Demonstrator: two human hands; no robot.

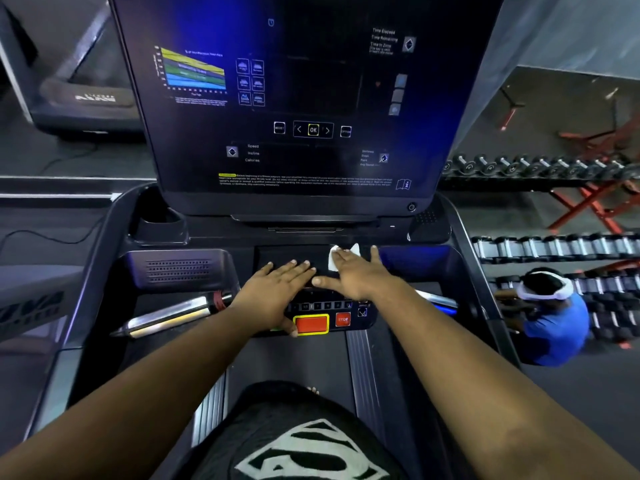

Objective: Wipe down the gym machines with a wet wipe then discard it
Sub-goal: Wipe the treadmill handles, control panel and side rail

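The wet wipe (341, 257) is pinned flat under the right hand (356, 271) on the treadmill console (277, 261), just below the display panel (304, 98); white corners are seen past the fingertips. The right grip is spread, fingers straight, pressing rather than pinching. The left hand (277, 289) is laid flat beside it on the same surface, fingers together, nothing held. The wipe is judged light, limp and damp: it is likely to bunch or slide under the palm, so broad flat pressure suits wiping. For lifting and discarding, a free corner at the far edge is best pinched. The STOP button (343, 319) and red key (311, 323) sit near the left wrist; accidental presses are a risk.
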